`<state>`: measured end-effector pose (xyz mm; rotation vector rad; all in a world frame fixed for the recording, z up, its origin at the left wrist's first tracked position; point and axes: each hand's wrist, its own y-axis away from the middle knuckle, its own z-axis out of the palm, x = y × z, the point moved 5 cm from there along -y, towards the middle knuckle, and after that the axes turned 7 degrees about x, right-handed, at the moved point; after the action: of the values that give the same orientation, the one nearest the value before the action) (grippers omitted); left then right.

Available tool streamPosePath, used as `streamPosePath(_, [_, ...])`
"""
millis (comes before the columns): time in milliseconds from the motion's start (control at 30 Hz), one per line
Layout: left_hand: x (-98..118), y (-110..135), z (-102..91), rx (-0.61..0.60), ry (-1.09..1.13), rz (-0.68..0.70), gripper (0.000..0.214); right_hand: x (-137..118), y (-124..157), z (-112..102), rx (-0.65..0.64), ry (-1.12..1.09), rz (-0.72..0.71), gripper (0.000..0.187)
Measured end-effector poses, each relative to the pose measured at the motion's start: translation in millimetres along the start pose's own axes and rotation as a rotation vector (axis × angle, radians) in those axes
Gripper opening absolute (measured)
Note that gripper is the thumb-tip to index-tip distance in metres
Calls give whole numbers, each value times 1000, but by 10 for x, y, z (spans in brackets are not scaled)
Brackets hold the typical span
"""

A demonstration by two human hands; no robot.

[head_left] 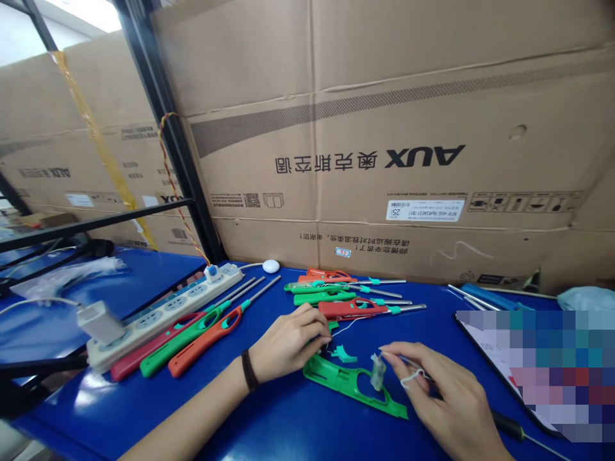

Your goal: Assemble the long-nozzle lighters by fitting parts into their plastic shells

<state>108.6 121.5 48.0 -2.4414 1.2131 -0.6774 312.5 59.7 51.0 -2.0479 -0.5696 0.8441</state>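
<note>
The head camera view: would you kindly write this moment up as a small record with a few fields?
Left hand: fingers curled around something small and hidden; black wristband
Right hand: pinching a thin white wire
Between hands: open green lighter shell; small teal piece
Also on surface: long lighters; power strip
Surface: blue table
Behind: cardboard boxes

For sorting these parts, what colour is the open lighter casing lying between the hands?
The open lighter casing is bright green; it shows best in the head view.
</note>
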Motion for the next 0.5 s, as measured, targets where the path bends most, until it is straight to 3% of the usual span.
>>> streamPosePath(133, [169, -22, -44, 42, 211, -1, 20, -42, 0, -6, 20, -37, -26, 9])
streamPosePath(367, [523, 37, 185, -136, 444, 34, 42, -107, 3, -7, 35, -96, -109, 9])
streamPosePath(500, [581, 39, 239, -112, 471, 66, 18, -149, 21, -6, 28, -132, -138, 8])
